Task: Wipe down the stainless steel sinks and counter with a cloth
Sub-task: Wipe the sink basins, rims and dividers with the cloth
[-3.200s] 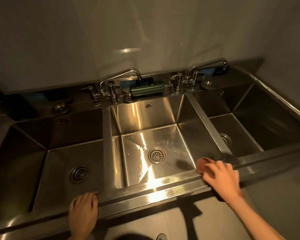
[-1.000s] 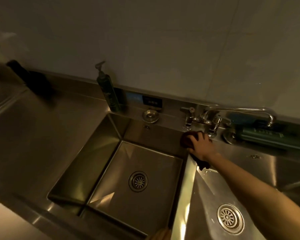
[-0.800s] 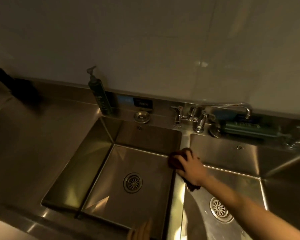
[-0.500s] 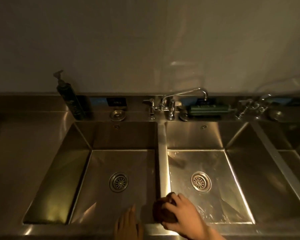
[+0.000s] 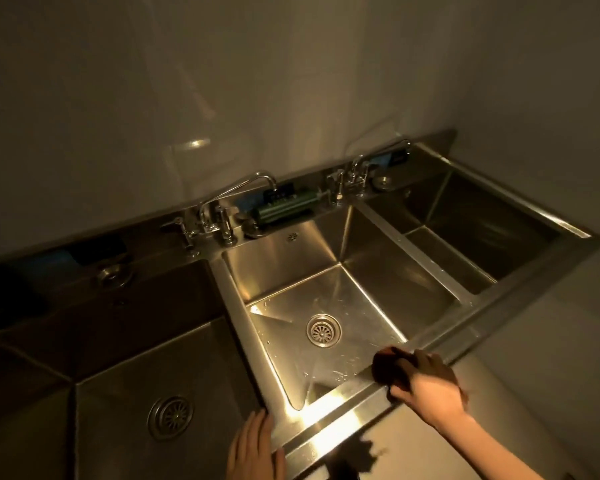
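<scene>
Dim steel bench (image 5: 343, 422) with three sinks under a pale wall, middle sink (image 5: 326, 299) streaked wet on its floor. Right hand (image 5: 426, 386), half a second ago at the divider's front end between left and middle sinks, now further right along the front rim, clenched on the dark cloth (image 5: 390, 370) pressed to the middle sink's near right corner; left hand (image 5: 255, 450) flat and released on the rim by that divider. Probably divider finished, front edge under way, right sink (image 5: 482, 233) and its surround yet to wipe.
</scene>
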